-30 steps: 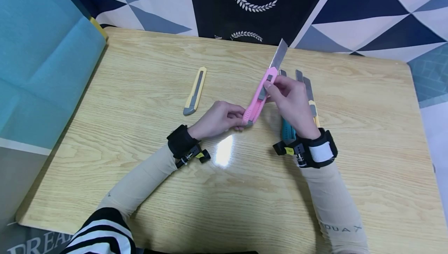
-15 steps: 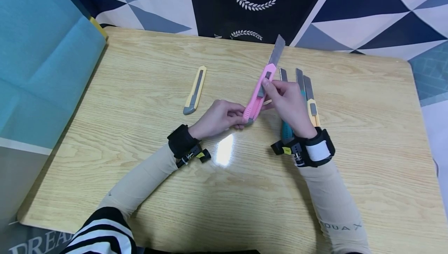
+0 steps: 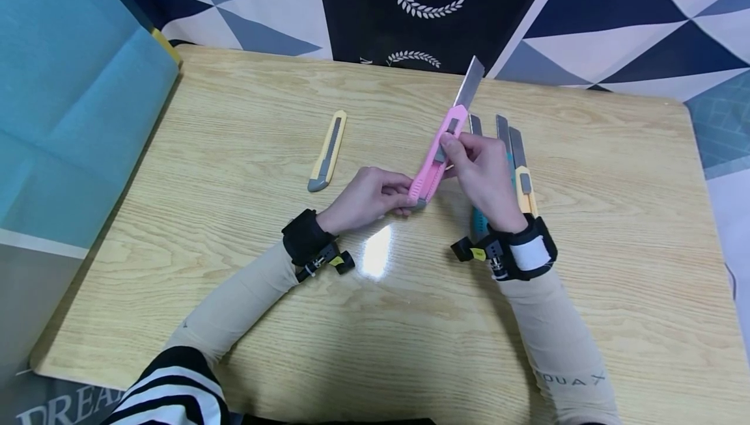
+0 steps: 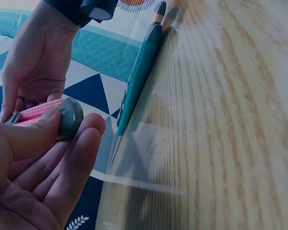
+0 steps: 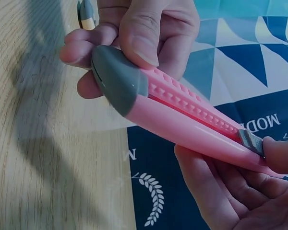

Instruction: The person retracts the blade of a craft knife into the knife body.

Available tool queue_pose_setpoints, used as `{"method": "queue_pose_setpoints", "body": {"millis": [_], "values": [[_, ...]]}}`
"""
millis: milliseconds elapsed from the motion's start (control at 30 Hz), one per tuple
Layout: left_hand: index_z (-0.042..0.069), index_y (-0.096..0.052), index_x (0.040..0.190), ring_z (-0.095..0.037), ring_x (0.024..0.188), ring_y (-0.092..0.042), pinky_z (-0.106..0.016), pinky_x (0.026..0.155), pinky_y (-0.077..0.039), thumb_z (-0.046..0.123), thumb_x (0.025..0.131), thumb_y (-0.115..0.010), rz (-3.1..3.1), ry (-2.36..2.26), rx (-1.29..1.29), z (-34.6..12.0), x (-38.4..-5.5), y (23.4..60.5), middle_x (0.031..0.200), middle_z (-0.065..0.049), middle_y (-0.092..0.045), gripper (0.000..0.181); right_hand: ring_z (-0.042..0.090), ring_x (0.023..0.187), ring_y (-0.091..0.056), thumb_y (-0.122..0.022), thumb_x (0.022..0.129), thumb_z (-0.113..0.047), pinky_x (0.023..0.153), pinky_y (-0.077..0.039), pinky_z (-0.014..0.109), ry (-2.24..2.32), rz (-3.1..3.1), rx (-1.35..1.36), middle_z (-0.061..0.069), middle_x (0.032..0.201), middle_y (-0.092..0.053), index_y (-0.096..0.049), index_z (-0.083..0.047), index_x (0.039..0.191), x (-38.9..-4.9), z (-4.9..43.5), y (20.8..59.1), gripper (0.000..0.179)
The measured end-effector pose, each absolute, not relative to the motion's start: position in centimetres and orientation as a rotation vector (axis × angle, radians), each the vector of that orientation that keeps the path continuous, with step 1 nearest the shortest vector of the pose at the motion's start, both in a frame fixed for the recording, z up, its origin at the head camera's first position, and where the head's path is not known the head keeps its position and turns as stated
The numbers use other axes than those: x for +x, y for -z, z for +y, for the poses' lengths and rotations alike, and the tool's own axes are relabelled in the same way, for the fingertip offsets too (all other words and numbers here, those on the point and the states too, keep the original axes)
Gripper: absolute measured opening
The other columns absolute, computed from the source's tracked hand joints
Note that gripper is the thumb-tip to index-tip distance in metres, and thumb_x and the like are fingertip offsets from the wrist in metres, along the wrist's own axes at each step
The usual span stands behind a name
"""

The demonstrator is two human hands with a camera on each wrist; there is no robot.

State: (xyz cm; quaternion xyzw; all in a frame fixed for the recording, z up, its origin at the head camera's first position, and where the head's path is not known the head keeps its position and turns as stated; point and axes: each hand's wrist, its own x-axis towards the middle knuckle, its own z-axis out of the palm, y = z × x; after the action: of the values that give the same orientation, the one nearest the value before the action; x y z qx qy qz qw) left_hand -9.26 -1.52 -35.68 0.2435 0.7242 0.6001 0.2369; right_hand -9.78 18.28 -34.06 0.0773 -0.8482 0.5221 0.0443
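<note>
Both hands hold a pink utility knife (image 3: 426, 181) above the table, tilted, with its long blade (image 3: 470, 83) out and pointing away toward the back. My left hand (image 3: 369, 198) pinches the grey end cap (image 5: 117, 79) between thumb and fingers. Farther up the body, my right hand (image 3: 487, 174) grips the knife, its thumb at the grey slider (image 5: 251, 142). Partly hidden behind the right hand and wrist lie two teal utility knives, one teal knife (image 3: 479, 222) nearer the left, and a yellow utility knife (image 3: 525, 192), all with blades out.
Another yellow utility knife (image 3: 328, 151), with no blade showing past its tip, lies left of the hands. The wooden table (image 3: 363, 340) meets a patterned cloth (image 3: 592, 34) at the back. A blue panel (image 3: 76, 99) stands along the left edge.
The pink knife has shifted slightly toward the back with its blade still out. My right hand and wrist have moved a little left; the left hand has hardly moved.
</note>
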Motion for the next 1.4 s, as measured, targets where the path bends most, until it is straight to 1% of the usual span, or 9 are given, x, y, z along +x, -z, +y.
{"method": "queue_pose_setpoints", "body": {"millis": [200,400,500,633,767,900,1167,1300,1400], "values": [[-0.009,-0.064,0.103,-0.030,0.073,-0.065,-0.046,0.069,-0.057,-0.004,0.085,-0.062,2.018,-1.646,0.683,-1.57,-9.34,35.61,0.083,-0.024,-0.068,0.018,0.015,0.064,-0.064,-0.054,0.095,-0.020,0.056,-0.054,0.017,-1.593,-2.568,0.271,0.013,0.077,-0.068,-0.067,0.001,0.092,-9.75,18.04,34.00,0.025],[-0.010,-0.064,0.103,-0.030,0.072,-0.065,-0.045,0.069,-0.057,-0.004,0.085,-0.062,2.027,-1.631,0.683,-1.59,-9.35,35.61,0.083,-0.023,-0.068,0.019,0.014,0.064,-0.064,-0.055,0.095,-0.020,0.053,-0.052,0.018,-1.562,-2.584,0.283,0.011,0.075,-0.068,-0.067,0.001,0.091,-9.79,18.03,34.07,0.024],[-0.010,-0.063,0.103,-0.030,0.072,-0.065,-0.046,0.069,-0.057,-0.003,0.085,-0.062,2.019,-1.635,0.677,-1.57,-9.34,35.61,0.083,-0.024,-0.068,0.019,0.014,0.064,-0.063,-0.055,0.095,-0.019,0.049,-0.048,0.018,-1.547,-2.594,0.292,0.010,0.075,-0.068,-0.067,0.001,0.091,-9.80,18.04,34.08,0.023],[-0.009,-0.063,0.104,-0.030,0.073,-0.065,-0.044,0.069,-0.058,-0.004,0.086,-0.062,2.022,-1.624,0.657,-1.60,-9.37,35.63,0.084,-0.023,-0.068,0.019,0.014,0.061,-0.060,-0.057,0.093,-0.016,0.041,-0.036,0.017,-1.532,-2.613,0.297,0.009,0.075,-0.067,-0.067,0.000,0.092,-9.79,17.98,34.16,0.019],[-0.010,-0.063,0.104,-0.031,0.074,-0.065,-0.045,0.070,-0.057,-0.005,0.085,-0.062,2.019,-1.630,0.661,-1.66,-9.37,35.59,0.084,-0.024,-0.067,0.019,0.014,0.057,-0.055,-0.057,0.093,-0.012,0.039,-0.028,0.019,-1.505,-2.637,0.295,0.012,0.075,-0.067,-0.066,0.002,0.093,-9.46,17.55,33.47,0.017],[-0.010,-0.063,0.104,-0.030,0.073,-0.065,-0.044,0.070,-0.058,-0.005,0.085,-0.062,2.036,-1.620,0.669,-1.63,-9.39,35.63,0.084,-0.024,-0.067,0.019,0.014,0.058,-0.056,-0.057,0.093,-0.014,0.039,-0.029,0.020,-1.502,-2.642,0.295,0.011,0.075,-0.067,-0.066,0.001,0.093,-9.68,17.75,33.84,0.018],[-0.010,-0.063,0.102,-0.032,0.072,-0.065,-0.048,0.068,-0.057,-0.006,0.085,-0.062,2.041,-1.633,0.690,-1.62,-9.32,35.59,0.082,-0.025,-0.067,0.018,0.013,0.058,-0.056,-0.058,0.093,-0.016,0.040,-0.031,0.021,-1.470,-2.653,0.312,0.006,0.073,-0.066,-0.066,0.000,0.092,-9.99,18.03,34.38,0.018],[-0.007,-0.065,0.103,-0.026,0.071,-0.066,-0.041,0.067,-0.058,-0.003,0.086,-0.063,2.068,-1.597,0.686,-1.58,-9.45,35.89,0.081,-0.020,-0.069,0.018,0.014,0.057,-0.054,-0.058,0.093,-0.017,0.040,-0.030,0.022,-1.441,-2.678,0.300,0.006,0.073,-0.066,-0.066,-0.001,0.092,-9.96,18.06,34.40,0.018],[-0.007,-0.065,0.103,-0.026,0.071,-0.066,-0.041,0.067,-0.058,-0.003,0.086,-0.063,2.058,-1.606,0.684,-1.57,-9.50,35.90,0.081,-0.019,-0.069,0.018,0.015,0.057,-0.053,-0.059,0.092,-0.016,0.042,-0.031,0.023,-1.431,-2.692,0.296,0.006,0.074,-0.065,-0.066,-0.002,0.093,-9.96,18.06,34.38,0.016]]}}
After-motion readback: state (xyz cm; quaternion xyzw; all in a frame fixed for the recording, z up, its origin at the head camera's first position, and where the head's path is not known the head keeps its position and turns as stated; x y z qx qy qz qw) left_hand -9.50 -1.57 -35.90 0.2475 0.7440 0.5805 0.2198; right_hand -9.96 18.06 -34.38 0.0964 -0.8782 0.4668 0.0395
